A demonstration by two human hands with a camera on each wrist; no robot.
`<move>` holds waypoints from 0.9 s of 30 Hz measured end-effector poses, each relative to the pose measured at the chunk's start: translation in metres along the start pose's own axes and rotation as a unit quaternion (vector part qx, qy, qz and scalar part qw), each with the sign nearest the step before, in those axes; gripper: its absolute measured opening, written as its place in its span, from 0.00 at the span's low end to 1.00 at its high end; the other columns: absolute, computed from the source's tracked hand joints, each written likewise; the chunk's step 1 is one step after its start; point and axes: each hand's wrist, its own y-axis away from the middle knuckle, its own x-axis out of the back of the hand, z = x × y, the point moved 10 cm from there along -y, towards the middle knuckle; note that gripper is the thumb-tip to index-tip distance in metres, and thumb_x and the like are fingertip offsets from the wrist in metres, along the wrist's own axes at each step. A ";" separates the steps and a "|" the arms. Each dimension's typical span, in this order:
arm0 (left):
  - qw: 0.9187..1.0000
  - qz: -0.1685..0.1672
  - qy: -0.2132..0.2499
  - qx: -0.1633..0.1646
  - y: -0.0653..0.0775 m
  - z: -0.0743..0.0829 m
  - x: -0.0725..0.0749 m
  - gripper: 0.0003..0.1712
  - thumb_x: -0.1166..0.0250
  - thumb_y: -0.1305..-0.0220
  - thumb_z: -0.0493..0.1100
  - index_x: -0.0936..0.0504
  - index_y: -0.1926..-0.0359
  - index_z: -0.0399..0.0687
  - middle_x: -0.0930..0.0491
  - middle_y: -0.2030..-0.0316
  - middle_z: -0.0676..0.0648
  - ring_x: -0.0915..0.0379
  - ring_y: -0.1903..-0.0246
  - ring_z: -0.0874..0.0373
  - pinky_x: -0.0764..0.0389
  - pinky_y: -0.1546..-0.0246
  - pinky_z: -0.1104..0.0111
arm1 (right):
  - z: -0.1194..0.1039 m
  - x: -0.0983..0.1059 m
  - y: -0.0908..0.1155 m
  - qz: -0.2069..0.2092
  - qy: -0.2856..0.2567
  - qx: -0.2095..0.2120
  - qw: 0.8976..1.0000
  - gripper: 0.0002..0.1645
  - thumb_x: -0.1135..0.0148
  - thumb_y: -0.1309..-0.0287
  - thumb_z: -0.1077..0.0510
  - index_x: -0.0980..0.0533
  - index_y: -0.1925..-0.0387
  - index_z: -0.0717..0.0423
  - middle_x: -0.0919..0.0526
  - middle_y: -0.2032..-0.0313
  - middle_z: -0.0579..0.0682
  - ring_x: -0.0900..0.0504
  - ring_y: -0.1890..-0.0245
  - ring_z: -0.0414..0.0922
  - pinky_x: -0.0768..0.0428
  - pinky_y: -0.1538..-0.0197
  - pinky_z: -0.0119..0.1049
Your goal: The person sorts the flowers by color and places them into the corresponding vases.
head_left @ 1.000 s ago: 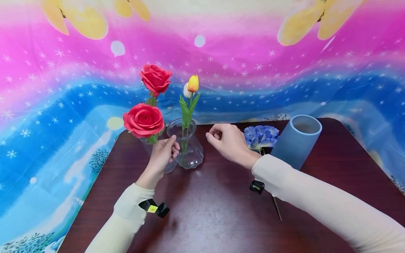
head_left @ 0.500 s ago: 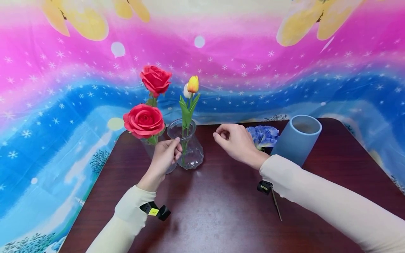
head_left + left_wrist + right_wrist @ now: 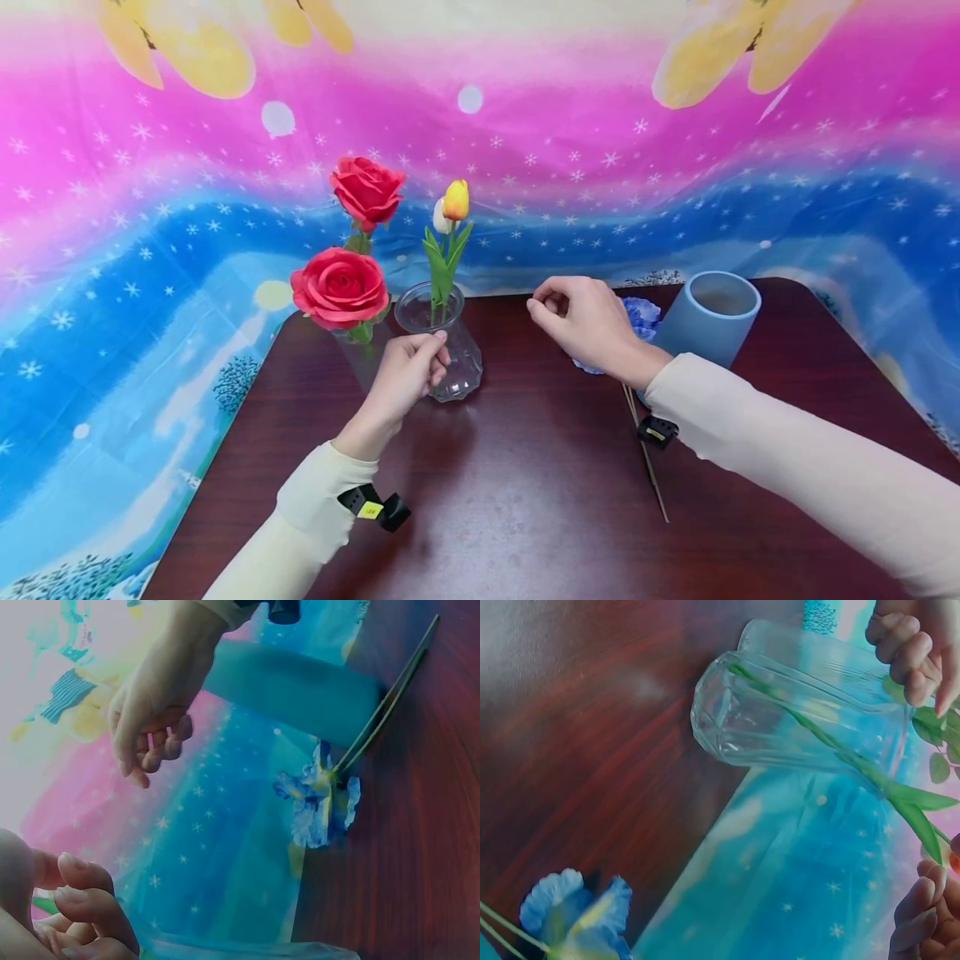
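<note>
My left hand [image 3: 411,371] hovers in front of the faceted clear vase [image 3: 467,367], fingers loosely curled, holding nothing. That vase contains a yellow-orange tulip [image 3: 456,200] and a white tulip [image 3: 441,217]; their green stem slants inside it in the right wrist view. To the left, two red roses [image 3: 341,287] stand in another clear vase [image 3: 358,358], partly hidden by a rose and my hand. My right hand [image 3: 588,321], loosely curled and empty, is in front of blue flowers [image 3: 643,317] lying on the table. It covers part of their blooms.
A tall blue vase [image 3: 697,333] stands at the right, behind my right sleeve. From the blue flowers, thin stems [image 3: 651,475] reach toward the front of the dark wooden table [image 3: 517,517]. A patterned cloth [image 3: 525,150] hangs behind the table.
My left hand has drifted right, from beside the tulip vase to in front of it. Rightward and slightly up, my right hand has moved across the blue flowers. The vases stay put.
</note>
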 end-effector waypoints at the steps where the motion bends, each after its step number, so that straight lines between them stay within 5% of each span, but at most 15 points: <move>1: 1.000 -0.005 -0.005 -0.006 0.000 0.002 -0.003 0.22 0.47 0.24 0.45 0.26 0.74 0.34 0.33 0.88 0.53 0.43 0.87 0.64 0.40 0.83 0.76 | 0.000 0.002 0.000 -0.001 0.000 0.001 1.000 0.10 0.40 0.32 0.51 0.15 0.59 0.49 0.18 0.72 0.46 0.23 0.73 0.43 0.27 0.67 0.39; 11: 0.999 -0.026 -0.017 -0.044 0.000 0.017 -0.023 0.18 0.45 0.24 0.44 0.23 0.70 0.35 0.30 0.84 0.50 0.38 0.84 0.62 0.36 0.81 0.75 | 0.005 0.024 0.005 0.008 0.018 -0.002 1.000 0.11 0.40 0.31 0.51 0.16 0.57 0.50 0.18 0.71 0.47 0.23 0.71 0.44 0.28 0.68 0.39; 27: 0.998 -0.021 -0.023 -0.060 -0.003 0.023 -0.029 0.10 0.42 0.27 0.41 0.21 0.62 0.38 0.27 0.82 0.49 0.34 0.83 0.57 0.28 0.78 0.73 | 0.014 0.069 0.012 0.052 0.024 0.011 0.998 0.11 0.39 0.31 0.54 0.16 0.55 0.55 0.16 0.67 0.51 0.23 0.69 0.45 0.26 0.68 0.37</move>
